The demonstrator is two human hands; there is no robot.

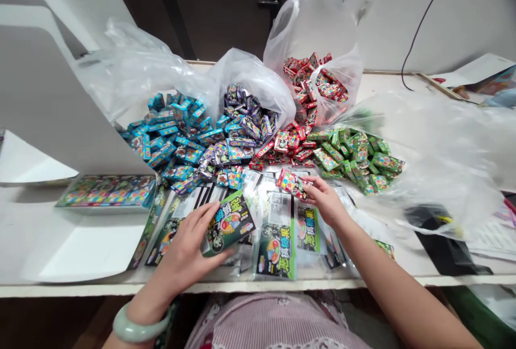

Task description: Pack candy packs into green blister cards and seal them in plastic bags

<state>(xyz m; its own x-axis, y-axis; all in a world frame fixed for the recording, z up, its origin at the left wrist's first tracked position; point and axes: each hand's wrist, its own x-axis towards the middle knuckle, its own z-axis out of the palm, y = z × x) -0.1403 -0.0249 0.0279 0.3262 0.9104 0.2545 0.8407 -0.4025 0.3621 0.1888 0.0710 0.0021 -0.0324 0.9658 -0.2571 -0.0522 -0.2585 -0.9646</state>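
1. the person's left hand [189,244], left of centre at the bottom of the frame, holds a black-and-green printed packet [231,220], tilted, its fingers along the near side and the thumb below.

2. the right hand [327,202], right of centre, pinches one end of a small red box [291,183] between thumb and fingers; the box is above the table, just beyond the packets, apart from the left hand's packet.

3. between and below the hands, clear-edged printed packets [276,249] lie overlapping; whether any has boxes inside, i cannot tell.

4. across the middle lie heaps of loose small boxes: blue [161,142], purple [250,126], red [287,142] and green [358,155], spilling from thin plastic bags [253,72].

5. at the left, an open white carton [91,244] holds a row of colourful packs [108,190].

6. the work looks well short of finished: that row may be done, while many boxes remain loose and the red box is not inside the packet.
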